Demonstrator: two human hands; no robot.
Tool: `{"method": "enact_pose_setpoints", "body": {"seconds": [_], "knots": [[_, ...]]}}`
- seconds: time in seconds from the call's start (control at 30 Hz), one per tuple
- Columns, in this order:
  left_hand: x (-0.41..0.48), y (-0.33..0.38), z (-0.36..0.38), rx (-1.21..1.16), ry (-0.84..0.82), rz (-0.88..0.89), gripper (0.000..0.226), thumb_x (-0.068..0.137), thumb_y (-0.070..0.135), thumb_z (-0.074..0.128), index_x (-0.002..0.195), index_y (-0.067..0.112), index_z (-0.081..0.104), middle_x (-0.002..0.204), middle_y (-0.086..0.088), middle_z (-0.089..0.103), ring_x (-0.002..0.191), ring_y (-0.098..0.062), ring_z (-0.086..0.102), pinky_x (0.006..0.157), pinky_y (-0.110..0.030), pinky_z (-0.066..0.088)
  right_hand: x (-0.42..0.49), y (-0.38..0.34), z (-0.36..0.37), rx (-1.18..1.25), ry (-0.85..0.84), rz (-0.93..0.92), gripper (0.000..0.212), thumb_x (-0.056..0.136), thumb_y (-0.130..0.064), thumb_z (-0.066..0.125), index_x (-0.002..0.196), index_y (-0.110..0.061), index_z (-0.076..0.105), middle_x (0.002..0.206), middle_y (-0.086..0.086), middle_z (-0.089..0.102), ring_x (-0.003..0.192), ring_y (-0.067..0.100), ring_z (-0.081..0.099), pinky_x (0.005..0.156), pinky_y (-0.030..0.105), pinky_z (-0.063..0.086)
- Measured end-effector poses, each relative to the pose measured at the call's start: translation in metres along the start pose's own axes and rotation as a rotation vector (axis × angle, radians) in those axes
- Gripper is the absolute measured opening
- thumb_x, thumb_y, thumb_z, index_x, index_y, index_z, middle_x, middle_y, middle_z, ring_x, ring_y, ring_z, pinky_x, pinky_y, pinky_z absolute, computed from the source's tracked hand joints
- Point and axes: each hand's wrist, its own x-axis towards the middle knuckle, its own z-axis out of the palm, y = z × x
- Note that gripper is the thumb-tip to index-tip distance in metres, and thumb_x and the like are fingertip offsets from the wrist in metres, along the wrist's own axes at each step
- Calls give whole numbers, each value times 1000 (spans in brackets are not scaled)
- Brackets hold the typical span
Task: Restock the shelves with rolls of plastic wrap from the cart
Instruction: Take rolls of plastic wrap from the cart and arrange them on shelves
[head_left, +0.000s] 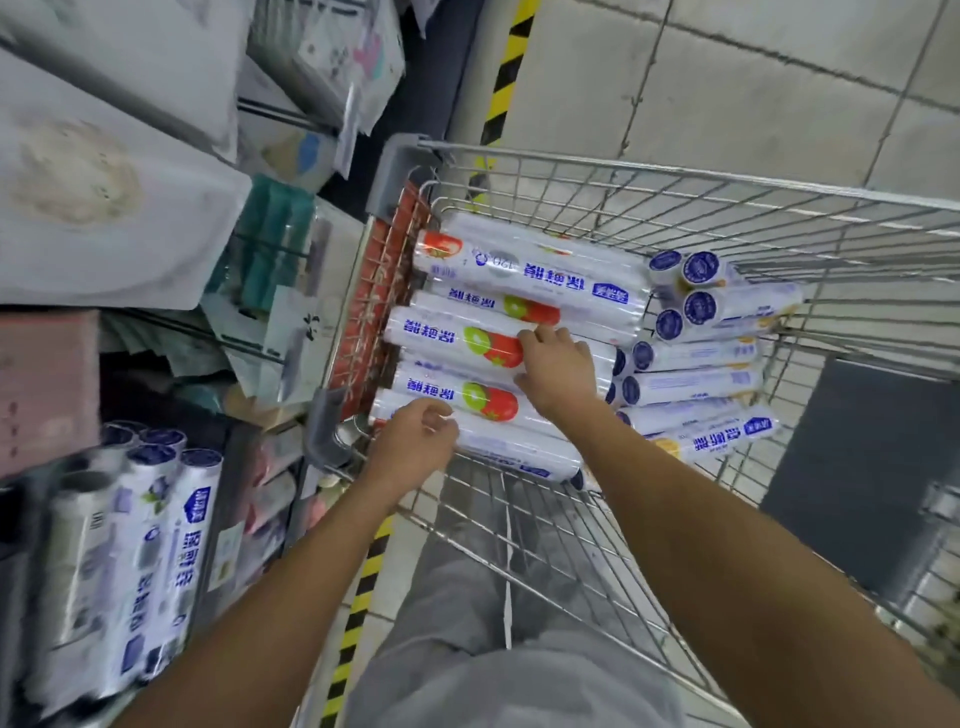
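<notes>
In the cart (675, 171), our right hand (558, 371) grasps a roll (441, 332); our left hand (415, 447) curls over the nearest roll (514, 449), grip unclear.

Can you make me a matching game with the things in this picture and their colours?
Things:
1. shopping cart
2. striped floor tape
3. roll end caps
4. fruit picture

Colours:
A. green and red
B. dark blue
C. silver-grey
D. yellow and black

Pairs: 1-C, 2-D, 3-B, 4-A
</notes>
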Motion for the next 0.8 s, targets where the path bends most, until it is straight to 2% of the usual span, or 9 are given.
{"method": "enact_pose_setpoints", "body": {"seconds": [0.07, 0.13, 0.2, 0.3, 0.43, 0.5, 0.6, 0.7, 0.8], "knots": [[7, 0, -3, -196, -4, -81, 25, 83, 38, 67, 107, 30, 68, 104, 1, 73, 90, -20, 72, 94, -46, 57, -5, 3, -4, 51, -39, -19, 50, 94, -36, 65, 135, -13, 50, 131, 9, 52, 122, 32, 48, 96, 45, 41], [9, 5, -3, -392, -4, -142, 20, 91, 28, 70, 110, 24, 67, 111, -7, 74, 88, -20, 74, 88, -41, 59, -15, 6, -9, 144, -92, -30, 56, 90, -43, 69, 134, -14, 52, 127, 8, 53, 119, 32, 51, 92, 44, 47], [8, 14, -3, -521, -32, -144, 21, 96, 25, 68, 115, 17, 65, 117, -10, 71, 95, -21, 73, 83, -35, 58, -31, 6, -14, 287, -133, -12, 62, 85, -48, 74, 135, -16, 54, 126, 7, 56, 117, 30, 54, 92, 43, 50], [4, 26, -2, -594, -74, -82, 22, 99, 33, 64, 116, 18, 63, 118, -9, 71, 106, -24, 71, 89, -37, 57, -57, 1, -23, 452, -135, 11, 62, 80, -49, 79, 131, -19, 59, 126, 5, 60, 112, 25, 59, 90, 37, 50], [-2, 38, 2, -694, -122, 7, 43, 95, 35, 67, 131, 14, 60, 118, -8, 74, 110, -25, 71, 96, -42, 56, -88, -18, -36, 607, -75, 11, 61, 78, -48, 81, 128, -20, 61, 121, -1, 62, 101, 15, 59, 86, 35, 51], [-4, 42, 3, -785, -131, 23, 53, 87, 38, 70, 133, 14, 60, 120, -9, 74, 109, -26, 71, 95, -44, 56, -99, -26, -43, 679, -33, 15, 60, 77, -49, 82, 126, -22, 61, 112, -7, 61, 94, 9, 57, 79, 29, 49], [-7, 45, -1, -852, -128, 43, 54, 83, 40, 71, 131, 17, 62, 117, -10, 75, 105, -27, 72, 90, -46, 56, -105, -27, -51, 786, -58, -23, 48, 81, -51, 79, 118, -25, 63, 99, -16, 61, 83, 2, 57, 70, 16, 45], [-6, 45, -7, -915, -110, 45, 45, 91, 38, 69, 132, 23, 62, 116, -9, 74, 104, -26, 71, 91, -48, 56, -95, -12, -62, 878, -48, -19, 32, 90, -51, 70, 107, -24, 67, 92, -11, 69, 83, 3, 63, 71, 21, 49], [-6, 50, -17, -924, -73, 7, 44, 93, 42, 67, 133, 26, 60, 101, -5, 74, 88, -23, 71, 81, -46, 59, -63, 8, -75, 797, 119, 56, 32, 94, -46, 67, 113, -20, 66, 96, -6, 69, 88, 9, 64, 76, 26, 53]]}}
